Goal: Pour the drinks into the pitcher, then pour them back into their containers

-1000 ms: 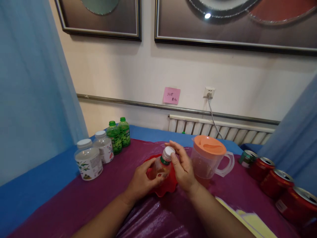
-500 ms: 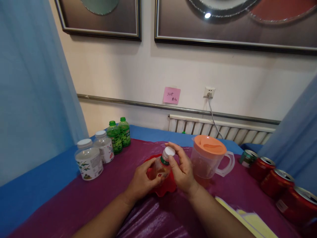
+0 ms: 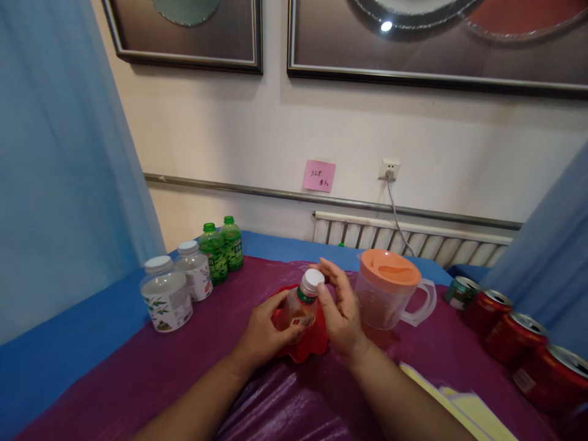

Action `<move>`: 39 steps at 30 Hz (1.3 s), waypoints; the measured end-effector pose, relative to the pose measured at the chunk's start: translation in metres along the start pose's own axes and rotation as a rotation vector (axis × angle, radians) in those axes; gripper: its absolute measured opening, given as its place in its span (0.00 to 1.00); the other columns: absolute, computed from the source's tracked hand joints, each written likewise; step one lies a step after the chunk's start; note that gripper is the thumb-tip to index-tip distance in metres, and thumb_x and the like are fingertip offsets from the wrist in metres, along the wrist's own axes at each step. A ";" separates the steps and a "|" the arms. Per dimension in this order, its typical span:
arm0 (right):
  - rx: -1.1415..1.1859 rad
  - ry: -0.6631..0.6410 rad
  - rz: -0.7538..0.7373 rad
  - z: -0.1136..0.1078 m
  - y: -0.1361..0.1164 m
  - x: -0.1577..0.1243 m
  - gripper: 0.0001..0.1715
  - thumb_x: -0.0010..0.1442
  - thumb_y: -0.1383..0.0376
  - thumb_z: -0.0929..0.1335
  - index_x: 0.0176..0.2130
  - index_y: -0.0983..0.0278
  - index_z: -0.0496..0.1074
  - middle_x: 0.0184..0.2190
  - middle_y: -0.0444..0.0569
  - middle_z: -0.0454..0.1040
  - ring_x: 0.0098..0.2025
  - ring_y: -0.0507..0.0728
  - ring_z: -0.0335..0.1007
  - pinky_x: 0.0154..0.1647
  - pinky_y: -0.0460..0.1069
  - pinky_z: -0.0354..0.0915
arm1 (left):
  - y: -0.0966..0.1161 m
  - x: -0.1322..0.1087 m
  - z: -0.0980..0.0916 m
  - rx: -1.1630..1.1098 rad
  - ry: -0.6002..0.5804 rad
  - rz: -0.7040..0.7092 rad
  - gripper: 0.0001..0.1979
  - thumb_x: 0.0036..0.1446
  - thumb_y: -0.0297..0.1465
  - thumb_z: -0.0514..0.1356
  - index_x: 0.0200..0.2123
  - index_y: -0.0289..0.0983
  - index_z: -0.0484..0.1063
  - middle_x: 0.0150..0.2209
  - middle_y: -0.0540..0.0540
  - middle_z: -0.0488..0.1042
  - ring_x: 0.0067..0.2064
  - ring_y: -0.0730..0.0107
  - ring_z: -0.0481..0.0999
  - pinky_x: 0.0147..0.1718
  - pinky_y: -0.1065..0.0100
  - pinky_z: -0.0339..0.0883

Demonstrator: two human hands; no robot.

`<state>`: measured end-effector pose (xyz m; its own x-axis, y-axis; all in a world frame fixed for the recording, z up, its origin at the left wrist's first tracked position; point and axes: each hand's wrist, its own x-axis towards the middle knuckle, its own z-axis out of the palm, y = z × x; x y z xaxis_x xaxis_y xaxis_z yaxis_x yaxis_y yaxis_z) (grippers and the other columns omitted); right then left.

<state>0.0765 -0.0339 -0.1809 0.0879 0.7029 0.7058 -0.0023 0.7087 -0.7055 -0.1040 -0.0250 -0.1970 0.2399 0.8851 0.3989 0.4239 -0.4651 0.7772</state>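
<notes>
My left hand (image 3: 261, 331) is wrapped around the body of a small clear plastic bottle (image 3: 303, 317) with a green band at its neck. The bottle stands slightly tilted over a red scalloped dish (image 3: 305, 349), and the left fingers hide part of it. At the white bottle cap (image 3: 313, 280), my right hand (image 3: 342, 312) has its thumb against the near right side and its fingers curled loosely behind. The cap sits on the bottle's neck. Just right of my right hand stands a clear pitcher (image 3: 379, 306) with an orange lid (image 3: 390, 267).
On the left are two white-capped jars (image 3: 166, 300) and two green bottles (image 3: 214, 254). Several red cans (image 3: 517, 337) and a green can (image 3: 460, 293) line the right side. A yellow cloth (image 3: 459, 404) lies near my right forearm on the purple cover (image 3: 114, 380).
My right fingers have shifted slightly around the cap, with the thumb a little higher and the fingers more spread. The left hand still holds the bottle in nearly the same place.
</notes>
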 end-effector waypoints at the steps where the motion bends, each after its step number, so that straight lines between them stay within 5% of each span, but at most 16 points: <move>1: -0.004 0.020 0.003 0.001 0.001 0.000 0.22 0.71 0.60 0.65 0.63 0.59 0.65 0.58 0.56 0.74 0.60 0.61 0.71 0.64 0.61 0.65 | 0.000 0.000 0.000 0.004 -0.001 -0.006 0.27 0.51 0.46 0.69 0.51 0.39 0.77 0.50 0.44 0.83 0.51 0.54 0.81 0.51 0.58 0.76; 17: -0.092 0.135 0.000 0.009 0.001 -0.002 0.13 0.68 0.59 0.70 0.51 0.59 0.69 0.48 0.52 0.76 0.51 0.58 0.73 0.55 0.57 0.68 | -0.003 0.000 0.001 -0.006 -0.023 0.025 0.27 0.52 0.42 0.69 0.54 0.38 0.76 0.53 0.43 0.82 0.52 0.53 0.82 0.52 0.59 0.75; 25: -0.104 0.036 0.075 0.009 0.007 -0.001 0.41 0.59 0.56 0.75 0.65 0.59 0.60 0.58 0.56 0.73 0.58 0.62 0.70 0.60 0.59 0.65 | -0.003 0.002 -0.002 0.031 0.058 0.044 0.29 0.51 0.49 0.69 0.51 0.37 0.78 0.48 0.41 0.84 0.48 0.53 0.83 0.47 0.60 0.78; 32: -0.301 -0.104 0.153 0.014 -0.004 0.014 0.15 0.57 0.58 0.74 0.43 0.61 0.74 0.39 0.47 0.77 0.42 0.57 0.71 0.45 0.54 0.66 | -0.024 0.011 -0.002 0.081 0.137 0.095 0.35 0.50 0.53 0.68 0.55 0.37 0.77 0.49 0.40 0.84 0.48 0.50 0.85 0.46 0.59 0.80; 39: -0.225 -0.037 0.329 0.011 -0.028 0.033 0.21 0.47 0.54 0.79 0.38 0.61 0.75 0.34 0.44 0.77 0.36 0.56 0.69 0.40 0.52 0.67 | -0.028 0.006 0.000 -0.091 0.117 0.131 0.40 0.54 0.60 0.62 0.59 0.38 0.75 0.56 0.39 0.81 0.55 0.45 0.82 0.55 0.54 0.76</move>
<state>0.0680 -0.0300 -0.1373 0.0832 0.8948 0.4385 0.1938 0.4171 -0.8879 -0.1144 -0.0068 -0.2159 0.1821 0.8156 0.5493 0.3136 -0.5776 0.7537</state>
